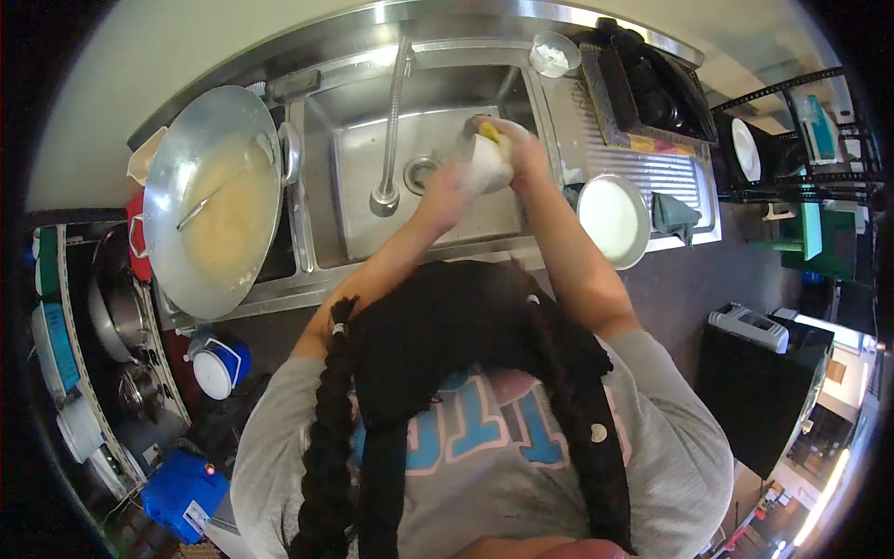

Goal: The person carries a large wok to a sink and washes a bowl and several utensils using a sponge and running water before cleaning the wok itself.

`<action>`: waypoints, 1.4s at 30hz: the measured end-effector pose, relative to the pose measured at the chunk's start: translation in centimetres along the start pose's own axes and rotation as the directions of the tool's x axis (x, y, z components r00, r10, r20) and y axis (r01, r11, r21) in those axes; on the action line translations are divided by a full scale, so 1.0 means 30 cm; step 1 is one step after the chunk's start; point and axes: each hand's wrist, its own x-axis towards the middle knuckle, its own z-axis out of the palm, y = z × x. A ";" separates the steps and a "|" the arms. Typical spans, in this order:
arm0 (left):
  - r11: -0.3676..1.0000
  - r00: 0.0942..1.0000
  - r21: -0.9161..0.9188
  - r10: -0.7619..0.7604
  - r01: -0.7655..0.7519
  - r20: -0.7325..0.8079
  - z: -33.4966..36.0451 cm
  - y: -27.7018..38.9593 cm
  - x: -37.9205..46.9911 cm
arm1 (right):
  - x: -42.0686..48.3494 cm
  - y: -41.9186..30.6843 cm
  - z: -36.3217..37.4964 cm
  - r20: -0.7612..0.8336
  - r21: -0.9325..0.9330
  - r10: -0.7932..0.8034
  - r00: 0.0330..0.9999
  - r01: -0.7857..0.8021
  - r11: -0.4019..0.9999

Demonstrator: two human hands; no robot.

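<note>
Over the stainless steel sink basin (360, 230), both hands are around a white vessel (489, 166), perhaps a cup or bowl, that is blurred by motion. My left hand (450, 192) grips its near left side, and the fingers are smeared. My right hand (522, 143) is at its far right side, pressing a yellow sponge (493, 133) against it; whitish foam seems to cover that hand. Left of the hands, a flexible metal faucet (394, 119) arches over the basin. The drain (421, 175) shows beneath, partly behind my left forearm.
A large metal wok (164, 209) with cloudy liquid and a utensil stands left of the basin. On the right drainboard are a pan of whitish liquid (613, 220), a dark green cloth (675, 215) and black dishes (639, 91). A clear tub (554, 56) sits at the back rim.
</note>
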 end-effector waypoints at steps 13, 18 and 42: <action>0.650 0.992 0.753 0.125 -0.099 0.022 -0.011 0.022 0.070 | -0.139 0.082 0.201 0.019 0.958 0.507 0.862 -0.161 0.238; 0.745 0.973 0.626 0.171 -0.229 0.152 -0.012 0.017 0.014 | -0.127 0.092 0.157 0.127 0.987 0.672 0.730 -0.159 -0.014; 0.374 0.822 -0.827 -0.542 0.420 0.173 -0.097 -0.137 0.092 | -0.105 0.086 0.007 -0.109 -0.390 -0.072 0.991 0.024 0.921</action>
